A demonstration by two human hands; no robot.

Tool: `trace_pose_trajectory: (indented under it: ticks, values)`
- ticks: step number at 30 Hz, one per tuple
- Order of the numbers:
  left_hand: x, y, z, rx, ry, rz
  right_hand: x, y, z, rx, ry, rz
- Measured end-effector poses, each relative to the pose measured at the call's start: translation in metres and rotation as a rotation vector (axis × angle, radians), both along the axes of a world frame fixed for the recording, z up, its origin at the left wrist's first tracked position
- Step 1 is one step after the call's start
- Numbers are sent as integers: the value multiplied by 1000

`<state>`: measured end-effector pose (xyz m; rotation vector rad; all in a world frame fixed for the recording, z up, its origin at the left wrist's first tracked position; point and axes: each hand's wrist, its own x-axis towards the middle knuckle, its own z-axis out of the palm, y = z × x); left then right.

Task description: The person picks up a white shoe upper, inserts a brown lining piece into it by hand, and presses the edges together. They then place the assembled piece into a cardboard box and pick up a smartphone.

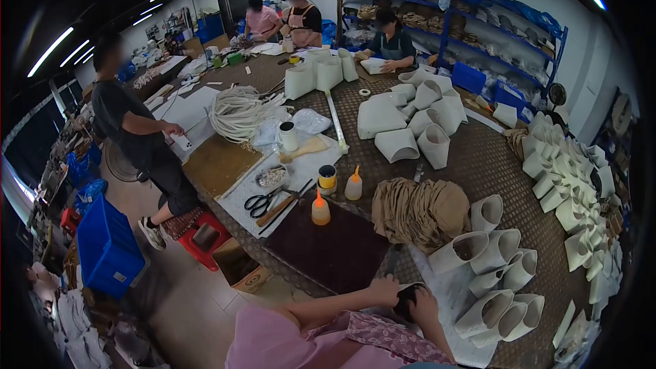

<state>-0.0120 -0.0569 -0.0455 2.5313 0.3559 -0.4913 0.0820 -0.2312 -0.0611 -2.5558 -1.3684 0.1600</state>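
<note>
At the near table edge, my left hand (pixel 385 292) and my right hand (pixel 423 305) are closed on either side of a dark, hollow-looking piece (pixel 405 302) with a pale rim. Its exact kind is hard to make out, and my fingers partly cover it. Just beyond my left hand is a dark red-brown work board (pixel 328 249). A crumpled stack of brown fabric or paper pieces (pixel 418 213) lies ahead of my hands. Several white open-ended pouch-like shells (pixel 482 311) stand right of my right hand.
Left of centre are two glue bottles (pixel 320 209), a yellow-and-black tin (pixel 327 178), scissors (pixel 261 205) and a white coil of cord (pixel 239 113). More white shells (pixel 403 119) cover the far table. A co-worker (pixel 137 102) sits left, beside a blue crate (pixel 109 246); others work behind.
</note>
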Motion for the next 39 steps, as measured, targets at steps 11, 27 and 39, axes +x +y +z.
trace_pose_trajectory:
  ticks: [11, 27, 39]
  values:
    - [37, 26, -23, -233, -347, -142, 17, 14, -7, -39, -84, -90]
    - [41, 56, -2, -405, -72, -71, 39, 38, -18, -33, 179, -27]
    - [65, 35, -4, 15, -99, -113, 39, 39, -25, 77, 169, -30]
